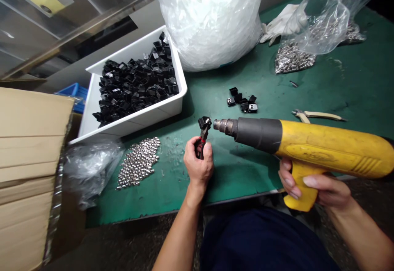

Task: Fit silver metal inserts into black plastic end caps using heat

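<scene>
My left hand (199,162) is closed around the handles of small pliers (203,140) with red and black grips. In the jaws of the pliers sits a small black plastic part (203,121) with a bit of shiny metal on it. My right hand (314,185) grips the handle of a yellow heat gun (332,144). The gun's stepped metal nozzle points left and stops just short of the black part. A little beyond the nozzle, several black parts (243,101) lie loose on the green mat, some with metal pieces in them.
A white bin (181,94) full of black parts (135,82) stands at the back left. Metal fittings (138,162) lie in rows before it. Cream-handled cutters (320,115), bagged fittings (294,58), a white glove (281,23) and a big plastic bag (215,21) are farther back. A cardboard box (27,172) stands left.
</scene>
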`<state>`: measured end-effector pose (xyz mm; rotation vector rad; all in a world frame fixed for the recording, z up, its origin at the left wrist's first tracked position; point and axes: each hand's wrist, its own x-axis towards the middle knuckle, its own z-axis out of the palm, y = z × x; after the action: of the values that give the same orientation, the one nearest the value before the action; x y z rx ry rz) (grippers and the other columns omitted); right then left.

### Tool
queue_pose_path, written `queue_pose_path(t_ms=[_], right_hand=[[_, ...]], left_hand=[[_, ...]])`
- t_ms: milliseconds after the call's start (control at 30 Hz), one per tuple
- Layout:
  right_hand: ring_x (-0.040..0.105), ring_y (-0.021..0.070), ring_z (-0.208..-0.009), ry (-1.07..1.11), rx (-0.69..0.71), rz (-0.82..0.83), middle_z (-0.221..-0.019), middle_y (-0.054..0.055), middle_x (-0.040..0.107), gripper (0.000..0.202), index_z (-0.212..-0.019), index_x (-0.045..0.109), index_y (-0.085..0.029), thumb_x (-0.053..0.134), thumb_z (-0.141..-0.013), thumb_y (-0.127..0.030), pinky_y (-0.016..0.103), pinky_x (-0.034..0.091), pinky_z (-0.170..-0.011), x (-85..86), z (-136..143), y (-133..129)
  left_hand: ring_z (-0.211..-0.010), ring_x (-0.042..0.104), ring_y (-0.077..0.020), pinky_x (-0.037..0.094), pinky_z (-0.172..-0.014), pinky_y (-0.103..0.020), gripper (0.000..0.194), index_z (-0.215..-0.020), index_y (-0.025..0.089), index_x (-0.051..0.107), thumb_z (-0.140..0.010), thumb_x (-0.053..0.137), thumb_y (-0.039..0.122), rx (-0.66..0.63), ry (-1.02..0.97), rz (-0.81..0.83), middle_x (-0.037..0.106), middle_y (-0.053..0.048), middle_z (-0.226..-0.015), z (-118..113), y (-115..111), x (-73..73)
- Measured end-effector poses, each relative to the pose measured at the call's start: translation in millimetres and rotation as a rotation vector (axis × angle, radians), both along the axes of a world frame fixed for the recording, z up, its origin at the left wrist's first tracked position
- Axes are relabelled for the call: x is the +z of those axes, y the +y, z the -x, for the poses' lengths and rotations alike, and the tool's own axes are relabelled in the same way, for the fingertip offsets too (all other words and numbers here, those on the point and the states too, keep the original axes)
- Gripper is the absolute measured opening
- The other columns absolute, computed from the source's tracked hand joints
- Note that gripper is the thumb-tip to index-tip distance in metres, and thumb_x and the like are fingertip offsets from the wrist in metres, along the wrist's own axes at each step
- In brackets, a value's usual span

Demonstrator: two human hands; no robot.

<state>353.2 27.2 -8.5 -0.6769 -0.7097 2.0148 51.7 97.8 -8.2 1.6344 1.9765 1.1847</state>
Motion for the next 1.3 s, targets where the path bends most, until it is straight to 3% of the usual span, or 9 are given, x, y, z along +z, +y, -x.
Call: queue_pose_path(t_ms=[1300], right_hand=[[0.056,0.0147,-0.062,0.047,-0.062,0.007,-0.086,0.005,0.06,0.035,-0.115,0.061,-0.021,0.062,-0.085,-0.04,0.028,0.046,-0.056,0.5,0.1,-1.9]], left_hand=[[-0.072,0.057,-0.0139,0.048,-0.071,-0.026,0.032,-0.11,0.02,0.065,-0.091,0.063,0.046,-0.045,0.009,-0.04,0.063,0.0,-0.086,0.7,-0.9,-1.8]])
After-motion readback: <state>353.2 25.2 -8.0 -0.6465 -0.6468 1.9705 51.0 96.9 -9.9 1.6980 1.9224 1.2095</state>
